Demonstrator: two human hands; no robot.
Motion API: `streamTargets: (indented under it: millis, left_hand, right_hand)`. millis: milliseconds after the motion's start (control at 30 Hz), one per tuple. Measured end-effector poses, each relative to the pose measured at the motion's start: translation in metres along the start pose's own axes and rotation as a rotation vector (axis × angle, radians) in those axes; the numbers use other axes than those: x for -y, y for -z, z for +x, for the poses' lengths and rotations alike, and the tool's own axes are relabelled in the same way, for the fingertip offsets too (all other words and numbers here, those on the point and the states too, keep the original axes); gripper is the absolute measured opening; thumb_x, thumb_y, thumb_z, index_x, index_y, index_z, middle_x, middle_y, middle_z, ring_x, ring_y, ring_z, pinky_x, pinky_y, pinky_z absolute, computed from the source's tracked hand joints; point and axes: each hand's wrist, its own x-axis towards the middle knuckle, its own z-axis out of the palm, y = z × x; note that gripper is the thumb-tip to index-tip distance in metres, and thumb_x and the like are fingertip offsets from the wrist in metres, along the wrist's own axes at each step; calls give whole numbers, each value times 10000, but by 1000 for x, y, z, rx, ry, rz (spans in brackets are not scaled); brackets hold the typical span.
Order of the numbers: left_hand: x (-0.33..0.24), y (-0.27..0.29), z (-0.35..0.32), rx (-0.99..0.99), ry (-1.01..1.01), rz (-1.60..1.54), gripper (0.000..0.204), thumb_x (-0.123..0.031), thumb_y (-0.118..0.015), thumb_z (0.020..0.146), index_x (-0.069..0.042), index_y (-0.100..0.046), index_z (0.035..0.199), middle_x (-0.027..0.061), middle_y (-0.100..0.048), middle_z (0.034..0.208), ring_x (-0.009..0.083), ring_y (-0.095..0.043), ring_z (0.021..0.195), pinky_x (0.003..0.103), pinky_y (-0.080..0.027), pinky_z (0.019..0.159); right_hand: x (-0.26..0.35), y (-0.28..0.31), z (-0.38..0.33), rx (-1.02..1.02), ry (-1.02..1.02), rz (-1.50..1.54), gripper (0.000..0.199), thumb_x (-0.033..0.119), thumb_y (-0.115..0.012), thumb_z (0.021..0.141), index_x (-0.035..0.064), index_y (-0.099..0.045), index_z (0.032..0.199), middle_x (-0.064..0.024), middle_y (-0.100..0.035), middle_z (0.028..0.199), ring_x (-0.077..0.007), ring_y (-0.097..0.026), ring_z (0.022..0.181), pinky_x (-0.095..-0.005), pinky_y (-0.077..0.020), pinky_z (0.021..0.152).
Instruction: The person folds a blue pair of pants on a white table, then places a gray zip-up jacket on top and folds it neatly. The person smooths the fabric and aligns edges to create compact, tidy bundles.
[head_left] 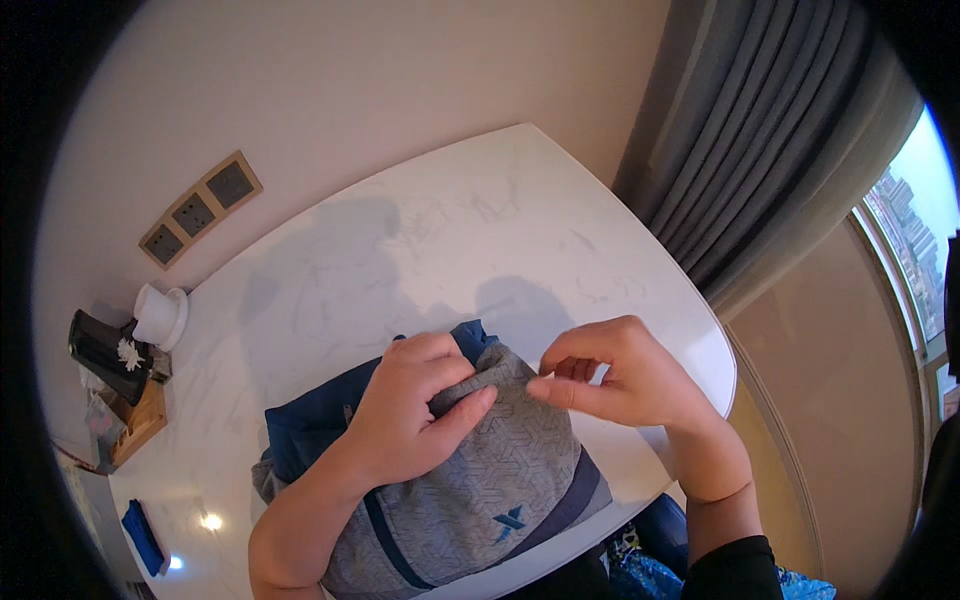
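Note:
A soft grey fabric bag (490,455) with a geometric pattern, dark navy bands and a small blue emblem lies at the near edge of the table. Dark blue cloth (305,425) shows along its far left side; whether it belongs to the bag I cannot tell. My left hand (415,410) is closed on the bag's upper edge, thumb on the near side. At the bag's upper right corner, my right hand (610,375) has its thumb and forefinger drawn together in a pinch. Anything between those fingertips is too small to make out.
The white marbled table (500,230) runs back to the wall, which carries a socket panel (200,210). At the left stand a white cup (160,315), a black object (105,355) and a wooden box (140,425). A grey curtain (750,130) hangs beside the window at right.

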Motion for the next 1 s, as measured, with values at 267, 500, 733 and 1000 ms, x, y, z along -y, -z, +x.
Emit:
streamTargets:
  millis: [267, 500, 733, 1000]
  left_hand:
    - [-3, -2, 1, -169, -155, -51, 150, -98, -716, 811, 4, -607, 798, 98, -538, 849, 247, -506, 765, 342, -423, 718]
    - [-4, 6, -2, -165, -210, -165, 123, -73, -727, 803, 6, -633, 808, 92, -566, 847, 233, -519, 803, 328, -434, 699]
    - [-8, -1, 0, -186, -252, -70, 133, -86, -714, 812, 19, -633, 808, 97, -580, 905, 222, -523, 803, 327, -449, 725]
    - [-3, -1, -3, 13, -94, -86, 125, -115, -695, 858, -14, -656, 922, 106, -660, 1062, 240, -629, 997, 361, -492, 875]
  right_hand:
    - [7, -20, -1, 445, -207, 395, 400, 381, -769, 851, -7, -715, 932, -81, -669, 714, -139, -597, 689, -299, -479, 638]
    - [-2, -25, 2, 650, -440, 786, 475, 335, -677, 947, -43, -603, 1226, -55, -665, 1105, -120, -571, 1025, -273, -461, 903]
    - [-19, -36, -7, 879, -501, 1165, 835, 323, -733, 887, -53, -290, 1488, -135, -451, 1448, -213, -409, 1339, -346, -324, 1125]
    - [-36, -53, -19, 933, -465, 1380, 860, 285, -756, 863, -44, -275, 1496, -144, -423, 1477, -255, -389, 1372, -370, -302, 1152]
